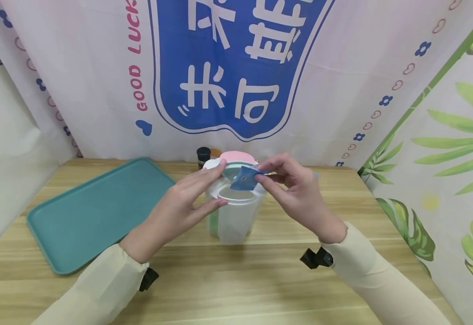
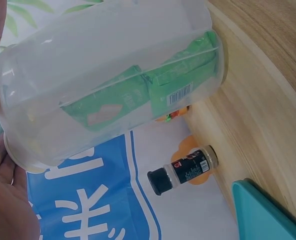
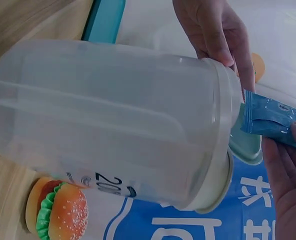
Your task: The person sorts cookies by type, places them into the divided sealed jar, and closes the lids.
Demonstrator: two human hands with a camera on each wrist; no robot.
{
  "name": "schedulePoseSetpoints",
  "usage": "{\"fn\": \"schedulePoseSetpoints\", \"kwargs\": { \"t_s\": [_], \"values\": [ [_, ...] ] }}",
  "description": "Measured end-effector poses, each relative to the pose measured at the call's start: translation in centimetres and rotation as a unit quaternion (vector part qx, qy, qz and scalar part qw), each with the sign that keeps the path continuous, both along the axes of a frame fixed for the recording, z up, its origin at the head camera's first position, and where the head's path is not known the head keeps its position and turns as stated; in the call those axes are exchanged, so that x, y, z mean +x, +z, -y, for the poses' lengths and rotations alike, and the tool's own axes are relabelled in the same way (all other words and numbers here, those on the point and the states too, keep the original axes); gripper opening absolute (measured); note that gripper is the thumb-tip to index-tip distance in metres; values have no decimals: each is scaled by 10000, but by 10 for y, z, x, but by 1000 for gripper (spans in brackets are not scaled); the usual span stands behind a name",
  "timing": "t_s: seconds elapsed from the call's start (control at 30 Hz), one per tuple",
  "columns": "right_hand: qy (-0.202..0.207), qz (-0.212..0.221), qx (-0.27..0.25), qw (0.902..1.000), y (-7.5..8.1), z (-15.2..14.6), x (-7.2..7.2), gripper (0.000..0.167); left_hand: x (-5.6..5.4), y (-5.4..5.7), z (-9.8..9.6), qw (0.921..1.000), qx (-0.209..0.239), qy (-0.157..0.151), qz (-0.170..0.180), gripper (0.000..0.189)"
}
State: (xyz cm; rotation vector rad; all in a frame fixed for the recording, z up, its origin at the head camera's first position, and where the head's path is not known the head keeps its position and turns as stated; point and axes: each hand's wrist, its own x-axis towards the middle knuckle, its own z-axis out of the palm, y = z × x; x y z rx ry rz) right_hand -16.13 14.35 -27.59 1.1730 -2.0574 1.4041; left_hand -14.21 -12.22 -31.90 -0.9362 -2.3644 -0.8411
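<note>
One blue packet (image 1: 244, 179), right hand (image 1: 295, 192) pinching, points left, long axis crosswise above container (image 1: 233, 223); left hand (image 1: 179, 201) on its rim (image 1: 238, 202), fingers straight. I see tabletop (image 1: 338, 198) spreading right.

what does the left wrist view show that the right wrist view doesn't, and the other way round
Only the left wrist view shows the green packets inside the clear container, and the black-capped bottle.

Only the right wrist view shows the blue packet, pinched by the right hand, and the dark print on the container.

Both show the container, the left hand, the wooden table, part of the teal tray, the blue-and-white cloth and the toy burger, mostly hidden in the left wrist view.
</note>
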Motion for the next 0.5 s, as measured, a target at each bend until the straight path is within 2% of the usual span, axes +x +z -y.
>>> {"fn": "schedulePoseSetpoints", "kwargs": {
  "t_s": [0.5],
  "values": [
    [156, -27, 810, 9966, -14, 6, 1, 18, 0, -1, -1, 10000, 12, 25, -54, 82]
  ]
}}
